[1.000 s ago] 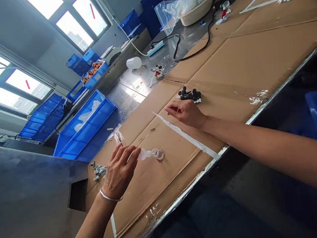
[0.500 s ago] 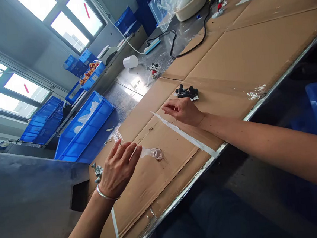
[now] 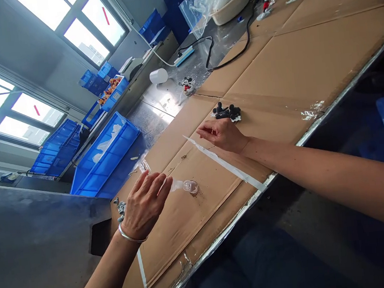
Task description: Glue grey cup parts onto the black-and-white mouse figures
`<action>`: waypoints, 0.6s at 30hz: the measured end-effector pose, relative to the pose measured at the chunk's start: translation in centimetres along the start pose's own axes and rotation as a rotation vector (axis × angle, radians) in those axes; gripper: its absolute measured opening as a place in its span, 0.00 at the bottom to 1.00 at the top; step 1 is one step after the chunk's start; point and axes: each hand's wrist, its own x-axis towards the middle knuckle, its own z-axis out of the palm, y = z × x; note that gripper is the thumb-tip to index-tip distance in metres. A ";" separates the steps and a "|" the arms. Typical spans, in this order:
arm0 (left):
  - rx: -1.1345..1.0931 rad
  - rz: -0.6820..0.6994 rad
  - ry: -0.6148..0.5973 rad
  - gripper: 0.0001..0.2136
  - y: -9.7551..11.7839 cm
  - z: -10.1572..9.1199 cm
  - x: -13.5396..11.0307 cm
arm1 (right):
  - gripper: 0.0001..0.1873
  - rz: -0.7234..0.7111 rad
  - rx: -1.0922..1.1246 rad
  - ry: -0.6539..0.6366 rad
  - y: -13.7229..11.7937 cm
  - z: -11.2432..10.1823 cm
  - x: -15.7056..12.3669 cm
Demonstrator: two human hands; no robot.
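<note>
My left hand (image 3: 146,200), with a silver bangle at its wrist, hovers palm down with its fingers stretched out. Just right of its fingertips is a small translucent piece (image 3: 176,185), partly behind them, beside a round clear jar (image 3: 191,187) with pinkish contents. Grey-blue small parts (image 3: 121,209) lie partly hidden behind this hand. My right hand (image 3: 223,134) rests on the cardboard, its thumb and fingers drawn together; whatever they may hold is hidden. Directly behind it lie several black mouse-ear figure parts (image 3: 227,111).
Cardboard (image 3: 307,67) with white tape strips (image 3: 226,164) covers the bench. Behind are a mouse figurine (image 3: 186,84), a white cylinder (image 3: 158,76), a black cable (image 3: 232,63) and a blue crate (image 3: 106,154). A cream basin (image 3: 233,11) holds plastic bags. A metal panel (image 3: 45,239) stands left.
The view has shifted very slightly, so the left-side crates and windows sit a little further right. Both hands keep nearly the same pose.
</note>
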 end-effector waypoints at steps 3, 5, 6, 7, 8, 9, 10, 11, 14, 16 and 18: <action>-0.004 -0.004 0.001 0.10 0.0 0.0 0.0 | 0.12 0.002 0.002 0.004 -0.1 0.0 0.0; -0.003 -0.008 0.001 0.10 0.0 0.1 -0.1 | 0.12 0.003 0.005 0.005 -0.1 0.0 0.0; -0.003 -0.010 0.001 0.10 0.0 0.1 -0.1 | 0.12 0.003 0.005 0.005 -0.1 0.0 0.0; -0.002 -0.012 0.001 0.10 0.0 0.2 -0.1 | 0.12 0.003 0.004 0.005 -0.1 -0.1 0.0; -0.003 -0.014 0.000 0.10 0.0 0.3 -0.2 | 0.12 0.004 0.003 0.005 -0.1 -0.1 0.0; -0.004 -0.017 -0.001 0.10 0.0 0.3 -0.3 | 0.12 0.005 0.002 0.005 -0.1 -0.1 0.0; -0.007 -0.022 -0.004 0.10 0.0 0.4 -0.4 | 0.12 0.006 0.002 0.005 -0.1 -0.1 0.0; -0.012 -0.030 -0.008 0.10 0.0 0.5 -0.5 | 0.12 0.007 0.003 0.004 -0.1 -0.1 0.0; -0.037 -0.077 -0.021 0.12 0.1 0.6 -1.0 | 0.12 0.011 0.009 -0.002 -0.1 -0.1 0.0; -0.061 -0.125 -0.025 0.13 0.2 0.8 -1.5 | 0.12 0.012 0.015 -0.007 -0.1 0.0 0.0; -0.087 -0.183 -0.021 0.12 0.5 1.1 -2.1 | 0.12 0.011 0.019 -0.009 0.0 0.0 0.0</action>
